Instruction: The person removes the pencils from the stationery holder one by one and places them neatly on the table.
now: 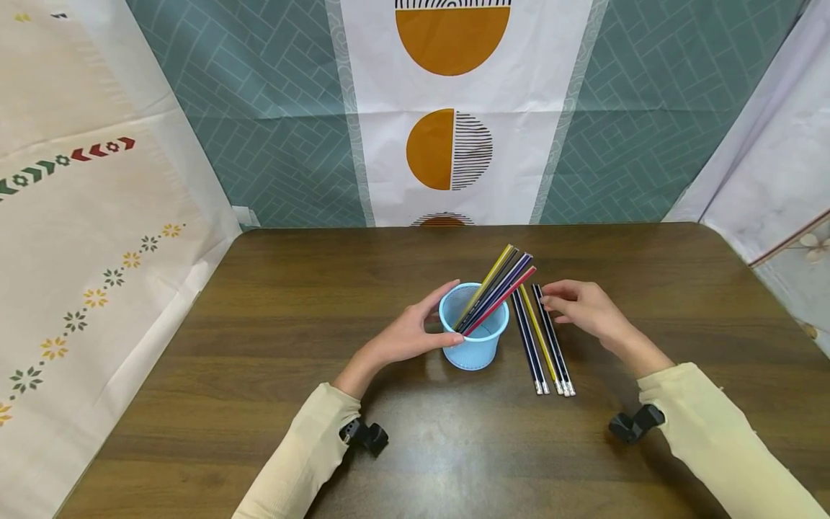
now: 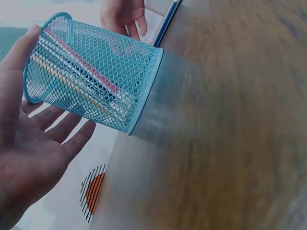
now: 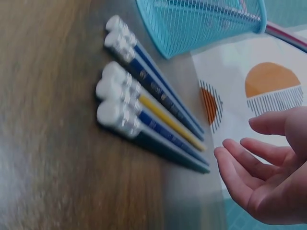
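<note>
A light blue mesh pencil cup stands upright on the table, holding a leaning bunch of pencils in yellow, dark and red. My left hand holds the cup around its upper part, thumb on the near side and fingers behind. To the cup's right, several pencils lie side by side, dark ones and a yellow pencil, their white erasers toward me. By the far ends of these pencils is my right hand, thumb and fingers apart with nothing between them in the right wrist view.
The brown wooden table extends on all sides of the cup. Behind its far edge hangs a patterned cloth, with another cloth on the left. Each wrist carries a small black camera mount.
</note>
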A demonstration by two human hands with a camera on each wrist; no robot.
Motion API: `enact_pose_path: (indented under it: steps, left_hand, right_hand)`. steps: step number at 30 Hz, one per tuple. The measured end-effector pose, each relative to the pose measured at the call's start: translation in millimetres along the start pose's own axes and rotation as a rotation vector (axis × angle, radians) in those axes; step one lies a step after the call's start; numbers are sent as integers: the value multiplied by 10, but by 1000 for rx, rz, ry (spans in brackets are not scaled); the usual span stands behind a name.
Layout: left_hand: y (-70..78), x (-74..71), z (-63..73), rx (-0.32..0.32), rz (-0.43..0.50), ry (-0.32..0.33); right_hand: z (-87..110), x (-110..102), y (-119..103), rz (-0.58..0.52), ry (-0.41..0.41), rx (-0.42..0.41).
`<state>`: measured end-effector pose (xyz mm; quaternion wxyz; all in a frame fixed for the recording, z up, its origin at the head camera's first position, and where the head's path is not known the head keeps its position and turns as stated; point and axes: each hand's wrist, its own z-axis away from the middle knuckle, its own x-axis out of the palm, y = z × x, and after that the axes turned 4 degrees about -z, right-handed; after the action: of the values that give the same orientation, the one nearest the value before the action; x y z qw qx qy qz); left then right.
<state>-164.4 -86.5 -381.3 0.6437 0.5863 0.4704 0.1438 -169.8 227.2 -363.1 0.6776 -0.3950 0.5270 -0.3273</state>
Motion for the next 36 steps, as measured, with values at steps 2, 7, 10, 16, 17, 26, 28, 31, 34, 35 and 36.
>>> enact_pose_path:
  steps: [2, 7, 10, 16, 17, 26, 28, 31, 34, 35, 36]
  left_hand:
    - [4, -1, -3, 6, 0, 0]
    - [9, -4, -6, 9, 1, 1]
    - [11, -4, -8, 6, -2, 1]
    - [17, -3, -3, 1, 6, -4]
    - [15, -3, -1, -1, 8, -5]
    - [-2, -1, -1, -5, 6, -2]
    - [-2, -1, 0, -7, 4, -1]
    - [-6, -1, 3, -5, -1, 0]
    - [-7, 2, 1, 1, 6, -2]
    - [-9, 3, -2, 3, 10, -3]
    - [-9, 4, -4, 5, 15, -4]
  right_hand:
    - [16, 19, -45, -17, -4, -9]
    - [62, 79, -150, -69, -17, -51]
    - [89, 111, -205, -112, -21, -79]
    - [117, 179, -260, -251, -11, -134]
    - [120, 193, -265, -274, -8, -147]
    - [176, 308, -359, -353, 19, -192]
    - [175, 328, -371, -359, 29, -191]
    - [168, 357, -388, -365, 38, -191]
    - [162, 380, -399, -372, 45, -194]
    - [159, 388, -401, -374, 49, -194]
    - [156, 394, -402, -374, 53, -195]
